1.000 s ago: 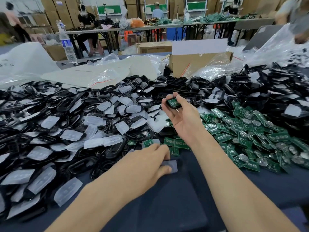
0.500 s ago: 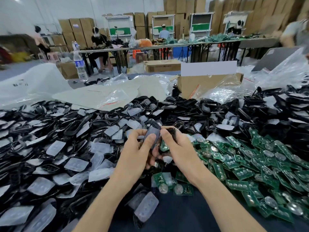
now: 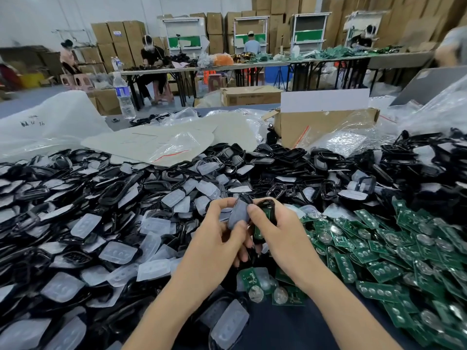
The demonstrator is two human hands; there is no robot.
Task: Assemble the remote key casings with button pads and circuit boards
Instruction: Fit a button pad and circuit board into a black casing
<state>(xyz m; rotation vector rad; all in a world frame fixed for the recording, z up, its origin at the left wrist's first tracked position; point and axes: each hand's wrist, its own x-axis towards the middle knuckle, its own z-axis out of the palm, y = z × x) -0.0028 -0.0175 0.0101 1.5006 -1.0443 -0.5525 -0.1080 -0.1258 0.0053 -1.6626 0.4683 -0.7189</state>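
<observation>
My left hand (image 3: pixel 214 238) pinches a translucent grey button pad (image 3: pixel 237 215) between thumb and fingers, above the middle of the table. Right beside it, my right hand (image 3: pixel 280 236) grips a black key casing (image 3: pixel 265 205) with a green circuit board (image 3: pixel 261 223) set inside; its thumb presses on the pad's edge. The pad leans against the open face of the casing. My fingers hide the lower part of the casing.
A heap of black casings and clear button pads (image 3: pixel 101 210) covers the left and back. Green circuit boards (image 3: pixel 391 248) pile up on the right. A cardboard box (image 3: pixel 316 125), plastic bags (image 3: pixel 164 145) and a water bottle (image 3: pixel 123 94) stand behind. People work at far tables.
My left hand picked up a button pad from the table front and brought it to the casing in my right hand. Both hands now meet in the middle, the pad pressed closer.
</observation>
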